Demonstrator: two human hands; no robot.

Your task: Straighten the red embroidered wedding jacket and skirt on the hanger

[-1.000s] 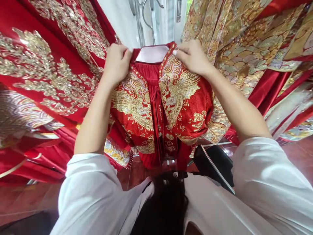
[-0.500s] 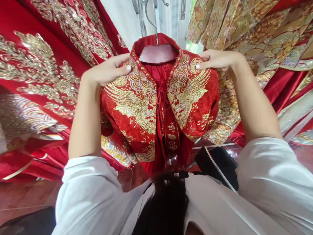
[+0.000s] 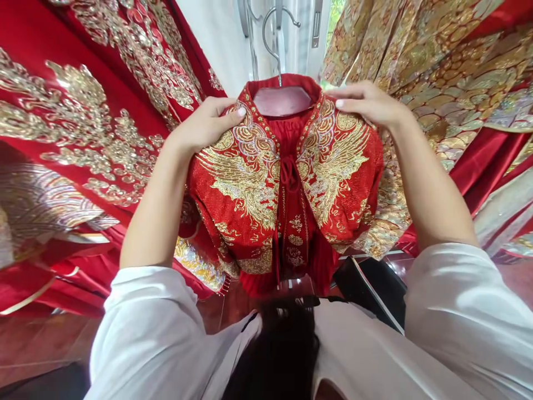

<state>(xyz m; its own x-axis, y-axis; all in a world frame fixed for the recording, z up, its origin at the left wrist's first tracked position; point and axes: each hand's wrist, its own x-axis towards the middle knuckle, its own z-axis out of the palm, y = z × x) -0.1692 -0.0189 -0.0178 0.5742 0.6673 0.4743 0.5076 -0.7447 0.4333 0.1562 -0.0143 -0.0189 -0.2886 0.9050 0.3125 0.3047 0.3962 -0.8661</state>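
One red jacket point(image 3: 260, 189) is on one hanger point(image 3: 283, 103), front facing the person point(image 3: 144, 316), collar up, long axis running down to the hem; two gold birds point(image 3: 252, 191) flank its opening. The left hand point(image 3: 204, 123) grips one shoulder between its fingers, the right hand point(image 3: 370, 104) the other.

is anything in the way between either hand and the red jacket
Nothing visible: the left hand and right hand both hold the red jacket directly, at its shoulders. The hanger shows inside the neck opening, between the hands rather than blocking either.
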